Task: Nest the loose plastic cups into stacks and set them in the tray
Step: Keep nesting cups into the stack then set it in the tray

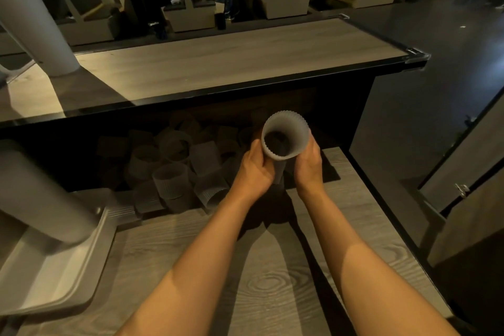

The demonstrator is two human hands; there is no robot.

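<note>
Head view
Left hand: gripping the lower part of the cup stack from the left; fingers are wrapping around the ribbed wall and clamping on it.
Right hand: gripping the same stack from the right; fingers are curling behind the stack and closing on it, thumb lying along the near side.
Cup stack: being held between both hands above the far part of the table, tilting so that the open mouth is facing the camera; the wall is pale, translucent and ribbed, with a scalloped rim; a narrower lower section is showing below the hands. How many cups are nested in it cannot be told.
Loose cups: lying in a heap at the far left of the table, in shadow under the upper counter; some are standing upright, some are lying on their sides, many touching one another. The heap is sitting just left of the left hand.
Tray: sitting at the near left, its right rim overlapping the table edge; a long pale stack of cups is lying in it, blurred.
Table: grey wood grain, carrying the heap; both forearms are reaching over it from the near edge.
Upper counter: running left to right beyond the hands.
Background: two seated people at far booths, well apart from the work.
</note>
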